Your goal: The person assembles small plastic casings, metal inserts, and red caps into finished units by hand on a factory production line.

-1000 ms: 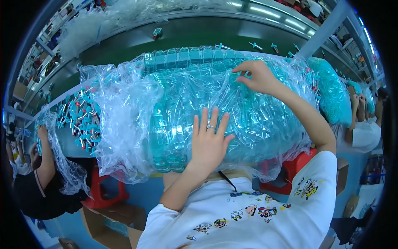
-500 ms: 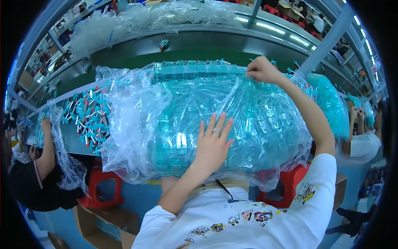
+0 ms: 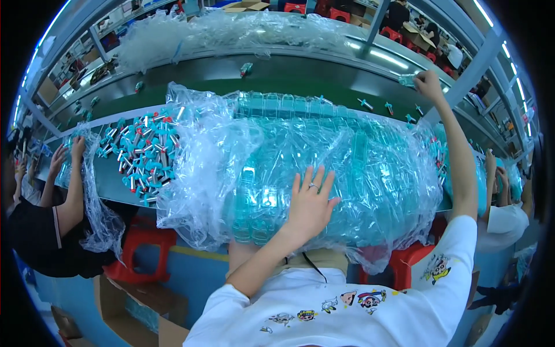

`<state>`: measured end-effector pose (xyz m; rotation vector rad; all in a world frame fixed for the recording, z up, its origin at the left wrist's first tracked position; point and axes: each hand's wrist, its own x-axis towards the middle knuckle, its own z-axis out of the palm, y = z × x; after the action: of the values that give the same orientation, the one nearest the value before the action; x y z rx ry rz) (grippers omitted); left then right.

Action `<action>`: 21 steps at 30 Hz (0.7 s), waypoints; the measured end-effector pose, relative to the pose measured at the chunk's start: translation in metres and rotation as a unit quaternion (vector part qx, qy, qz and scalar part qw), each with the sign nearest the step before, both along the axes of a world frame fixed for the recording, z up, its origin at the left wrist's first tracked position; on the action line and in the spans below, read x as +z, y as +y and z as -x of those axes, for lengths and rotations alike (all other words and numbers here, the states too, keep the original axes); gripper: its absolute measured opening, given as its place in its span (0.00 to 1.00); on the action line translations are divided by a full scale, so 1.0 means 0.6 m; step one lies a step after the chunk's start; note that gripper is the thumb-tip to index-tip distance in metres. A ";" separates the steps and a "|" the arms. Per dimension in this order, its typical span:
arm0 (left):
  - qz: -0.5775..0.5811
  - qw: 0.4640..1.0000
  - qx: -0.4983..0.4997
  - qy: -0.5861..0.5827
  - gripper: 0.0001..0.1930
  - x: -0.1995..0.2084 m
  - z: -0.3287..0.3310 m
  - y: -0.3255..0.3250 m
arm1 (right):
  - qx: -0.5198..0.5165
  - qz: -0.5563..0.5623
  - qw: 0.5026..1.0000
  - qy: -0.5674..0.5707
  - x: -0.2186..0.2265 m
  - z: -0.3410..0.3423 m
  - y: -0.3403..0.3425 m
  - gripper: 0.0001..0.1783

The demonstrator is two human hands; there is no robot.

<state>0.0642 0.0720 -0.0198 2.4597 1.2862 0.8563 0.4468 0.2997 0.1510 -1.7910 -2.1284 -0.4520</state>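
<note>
A large clear plastic bag full of teal transparent plastic containers lies across the bench in front of me. My left hand rests flat on top of it, fingers spread, a ring on one finger. Rows of the containers show along the far side, outside the crumpled film. My right hand is raised at the far right over the conveyor, fingers closed on a small clear teal plastic piece. Its exact kind is too small to tell.
Left of the bag lies a heap of small teal, silver and red parts. Beyond runs a green conveyor belt carrying scattered pieces. A metal post rises at right. A red stool and a cardboard box stand below; co-workers sit at both sides.
My right hand has left the bag's far edge and moved up and right over the conveyor, now with a teal piece in it. The left hand stays flat on the bag.
</note>
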 end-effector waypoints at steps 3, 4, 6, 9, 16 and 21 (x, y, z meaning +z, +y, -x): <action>0.001 0.997 0.031 -0.069 0.26 0.030 0.009 0.003 | 0.130 0.044 0.989 0.061 -0.037 0.120 -0.062 0.08; -0.002 0.997 0.026 -0.071 0.26 0.028 0.018 0.014 | 0.151 0.036 0.985 0.074 -0.048 0.158 -0.087 0.08; 0.105 0.867 -0.048 -0.484 0.27 0.019 0.046 0.027 | 0.160 0.039 0.965 0.202 -0.059 0.248 -0.156 0.06; 0.054 0.867 0.003 -0.495 0.32 0.029 0.050 0.015 | 0.220 0.065 0.932 0.281 -0.084 0.346 -0.236 0.03; -0.164 0.939 0.072 -0.294 0.30 0.072 0.046 -0.003 | 0.310 0.179 0.873 0.330 -0.095 0.453 -0.330 0.04; -0.268 0.930 0.118 -0.220 0.24 0.069 0.066 -0.014 | 0.394 0.289 0.784 0.382 -0.099 0.450 -0.315 0.05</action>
<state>0.0246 0.0638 0.0218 2.2699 1.3148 1.9168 0.1767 0.1109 0.0915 -0.8129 -2.1760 1.0507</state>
